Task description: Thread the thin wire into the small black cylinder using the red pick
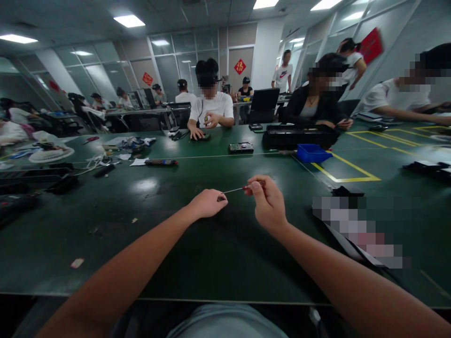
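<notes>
Both of my hands are raised over the dark green table (176,244), a short way apart. A thin metal rod (233,190), perhaps a small screwdriver shaft, runs between them. My left hand (207,203) pinches its left tip with closed fingers. My right hand (268,201) is closed on the other end, where a reddish handle shows between thumb and fingers.
A blue bin (312,153), a black tray (299,136) and a circuit board (241,148) lie farther back. Tools, cables and papers clutter the left side (105,164). Yellow tape lines (348,171) mark the right. Other people sit across, one in a white shirt (211,105).
</notes>
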`<state>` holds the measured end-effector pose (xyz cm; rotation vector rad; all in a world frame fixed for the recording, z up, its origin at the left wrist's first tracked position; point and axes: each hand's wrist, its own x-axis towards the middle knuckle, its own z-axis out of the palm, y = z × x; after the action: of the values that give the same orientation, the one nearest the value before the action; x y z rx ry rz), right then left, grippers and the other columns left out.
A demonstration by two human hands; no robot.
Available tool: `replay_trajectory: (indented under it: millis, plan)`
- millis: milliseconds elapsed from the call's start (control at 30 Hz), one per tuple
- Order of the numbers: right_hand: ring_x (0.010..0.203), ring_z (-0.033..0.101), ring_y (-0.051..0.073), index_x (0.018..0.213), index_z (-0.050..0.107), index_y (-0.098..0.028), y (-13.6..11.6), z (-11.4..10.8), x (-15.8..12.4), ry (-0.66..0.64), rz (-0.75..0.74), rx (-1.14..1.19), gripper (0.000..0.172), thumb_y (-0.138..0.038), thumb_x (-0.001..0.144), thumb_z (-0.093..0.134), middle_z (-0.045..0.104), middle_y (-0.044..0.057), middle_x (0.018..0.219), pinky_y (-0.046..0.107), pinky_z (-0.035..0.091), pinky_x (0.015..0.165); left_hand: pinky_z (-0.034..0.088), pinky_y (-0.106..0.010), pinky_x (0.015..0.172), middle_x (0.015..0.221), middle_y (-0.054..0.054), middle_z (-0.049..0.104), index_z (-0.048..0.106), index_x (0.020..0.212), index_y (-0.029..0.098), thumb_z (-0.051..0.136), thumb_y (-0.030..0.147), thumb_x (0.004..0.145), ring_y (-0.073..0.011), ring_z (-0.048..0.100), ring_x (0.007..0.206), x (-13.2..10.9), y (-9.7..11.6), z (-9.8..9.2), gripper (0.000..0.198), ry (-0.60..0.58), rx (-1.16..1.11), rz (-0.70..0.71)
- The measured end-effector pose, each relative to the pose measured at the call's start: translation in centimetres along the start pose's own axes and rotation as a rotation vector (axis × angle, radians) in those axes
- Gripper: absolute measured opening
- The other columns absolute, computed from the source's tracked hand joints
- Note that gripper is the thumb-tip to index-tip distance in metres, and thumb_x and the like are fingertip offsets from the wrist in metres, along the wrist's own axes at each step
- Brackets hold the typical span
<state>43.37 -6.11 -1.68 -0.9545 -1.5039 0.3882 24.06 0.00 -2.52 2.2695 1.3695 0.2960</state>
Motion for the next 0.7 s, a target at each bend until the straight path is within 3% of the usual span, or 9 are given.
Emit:
replay_trajectory:
  millis: [67, 167, 267, 367, 533, 700]
  plan:
    - [0.073, 0.067, 0.016, 0.101, 0.058, -0.022, 0.0, 0.0, 0.0, -0.014, 0.009, 0.001, 0.016, -0.031, 0.1, 0.046, 0.068, 0.002, 0.081, 0.032, 0.052, 0.066, 0.044, -0.027, 0.061, 0.09, -0.008, 0.071, 0.073, 0.095, 0.018, 0.059, 0.034, 0.087, -0.0165, 0.061, 0.069, -0.4, -1.1, -1.0, 0.023, -0.018, -0.241, -0.091]
    - [0.073, 0.067, 0.016, 0.101, 0.058, -0.022, 0.0, 0.0, -0.1, -0.019, 0.019, 0.006, 0.016, -0.031, 0.1, 0.046, 0.068, 0.002, 0.082, 0.031, 0.052, 0.066, 0.028, -0.02, 0.044, 0.085, -0.005, 0.065, 0.068, 0.097, 0.016, 0.061, 0.036, 0.087, -0.009, 0.049, 0.053, -1.4, -3.3, -2.9, 0.023, 0.013, -0.689, -0.272]
    - [0.074, 0.067, 0.016, 0.101, 0.059, -0.021, 0.0, 0.0, 0.0, -0.036, 0.023, 0.004, 0.016, -0.031, 0.1, 0.046, 0.068, 0.002, 0.082, 0.031, 0.052, 0.067, 0.02, -0.016, 0.04, 0.081, -0.001, 0.056, 0.062, 0.092, 0.016, 0.068, 0.034, 0.083, -0.0062, 0.044, 0.051, -2.9, -6.1, -5.2, 0.022, 0.152, -1.031, -0.358]
    - [0.074, 0.067, 0.016, 0.1, 0.059, -0.022, 0.1, 0.1, 0.0, -0.061, 0.039, -0.005, 0.016, -0.032, 0.1, 0.046, 0.068, 0.002, 0.082, 0.032, 0.052, 0.068, 0.019, -0.015, 0.039, 0.075, 0.0, 0.05, 0.055, 0.086, 0.015, 0.067, 0.029, 0.084, -0.0059, 0.041, 0.051, -5.0, -9.1, -7.7, 0.019, 0.313, -1.228, -0.421]
    - [0.074, 0.067, 0.017, 0.099, 0.059, -0.022, 0.5, 0.4, -0.1, -0.073, 0.075, 0.01, 0.017, -0.034, 0.099, 0.047, 0.069, 0.003, 0.081, 0.033, 0.053, 0.068, 0.029, -0.017, 0.046, 0.071, 0.001, 0.052, 0.05, 0.084, 0.015, 0.051, 0.018, 0.091, -0.008, 0.044, 0.054, -10.0, -13.2, -11.4, 0.008, 0.584, -1.338, -0.474]
    - [0.073, 0.067, 0.017, 0.098, 0.059, -0.022, 0.7, 0.5, 0.0, -0.068, 0.087, 0.0, 0.018, -0.035, 0.098, 0.047, 0.069, 0.003, 0.08, 0.033, 0.052, 0.069, 0.033, -0.018, 0.055, 0.062, 0.002, 0.053, 0.053, 0.086, 0.013, 0.035, 0.015, 0.095, -0.0084, 0.044, 0.055, -15.3, -17.1, -14.5, 0.02, 0.9, -1.193, -0.62]
